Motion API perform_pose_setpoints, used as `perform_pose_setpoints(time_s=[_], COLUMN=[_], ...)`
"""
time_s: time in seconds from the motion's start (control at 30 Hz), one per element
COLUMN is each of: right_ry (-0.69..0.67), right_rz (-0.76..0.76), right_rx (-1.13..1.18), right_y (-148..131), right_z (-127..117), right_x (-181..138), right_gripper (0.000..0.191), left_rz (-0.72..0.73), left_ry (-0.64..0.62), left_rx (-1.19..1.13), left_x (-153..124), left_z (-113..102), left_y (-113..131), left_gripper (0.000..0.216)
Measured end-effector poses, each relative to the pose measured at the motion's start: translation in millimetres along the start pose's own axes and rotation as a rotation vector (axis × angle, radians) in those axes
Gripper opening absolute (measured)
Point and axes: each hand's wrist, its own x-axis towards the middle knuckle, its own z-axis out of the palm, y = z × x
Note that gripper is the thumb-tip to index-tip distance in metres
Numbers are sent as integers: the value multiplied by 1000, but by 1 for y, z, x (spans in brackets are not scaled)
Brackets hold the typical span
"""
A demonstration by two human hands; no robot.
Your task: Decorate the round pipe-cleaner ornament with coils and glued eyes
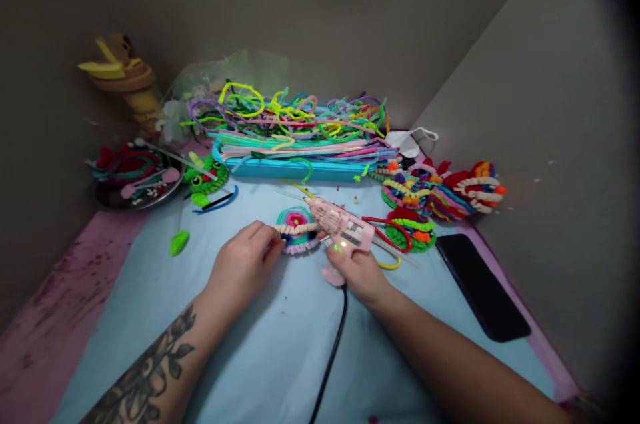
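My right hand (357,271) is wrapped round the grip of a pink glue gun (336,219). Its nozzle points up and left, just above a round multicoloured pipe-cleaner piece (299,232) on the table. That piece has a pink and teal centre, a cream band and a lilac lower edge. Pinched against its left edge are the fingers of my left hand (250,254), their tips partly hidden. A black cord (331,344) runs from the glue gun toward me. Red pipe cleaner (385,221) and a yellow one (391,265) lie behind the gun.
A blue tray (280,172) heaped with pipe cleaners spans the back. On the right lie finished pipe-cleaner figures (445,191) and a black phone (483,287). At left are a green figure (206,174), a metal bowl (113,201) and a brown-yellow container (133,87).
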Motion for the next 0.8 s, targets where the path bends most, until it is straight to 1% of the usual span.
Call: perform_pose_setpoints(time_s=[0.13, 0.37, 0.53, 0.67, 0.8], right_ry=[1, 13, 16, 9, 16], right_rz=[-9, 24, 12, -2, -1], right_rx=[10, 49, 41, 37, 16], right_y=[0, 3, 5, 4, 3], right_z=[1, 2, 1, 1, 1], right_x=[0, -1, -1, -1, -1], right_gripper=[47, 44, 41, 42, 42], left_rz=[-52, -193, -185, -196, -240], left_ry=[0, 20, -14, -10, 0], left_rx=[-51, -190, -184, -183, -224], left_x=[2, 4, 3, 5, 8], left_z=[-1, -12, -6, 1, -2], left_y=[0, -4, -5, -3, -1], left_gripper=[13, 11, 12, 12, 14])
